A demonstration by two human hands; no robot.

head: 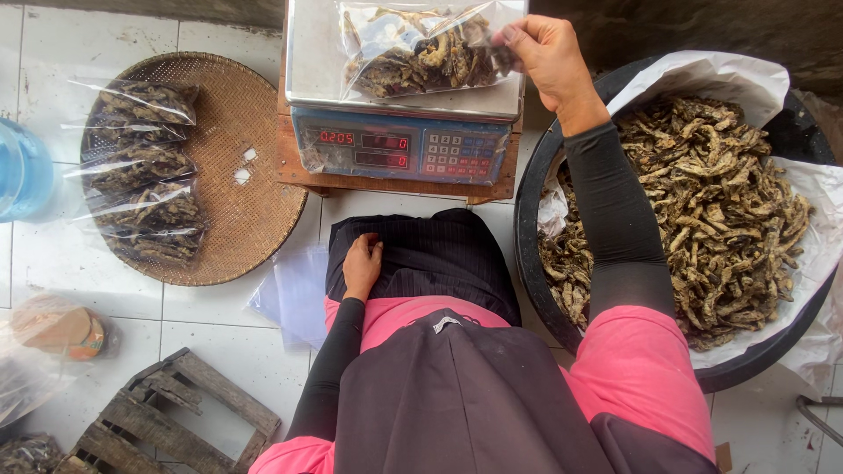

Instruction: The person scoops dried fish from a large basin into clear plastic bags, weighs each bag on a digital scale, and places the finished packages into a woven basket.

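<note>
Left hand [362,266] is rested flat on the lap, holding nothing, just below the digital scale [399,145]. On the scale pan, a clear bag of dried fish [413,53] is pinched at its top-right corner by right hand [546,54]. Judged light, crinkly, slippery; contents brittle, so best gripped at the film edge. Black tub of dried fish [702,193] sits right of the scale.
</note>
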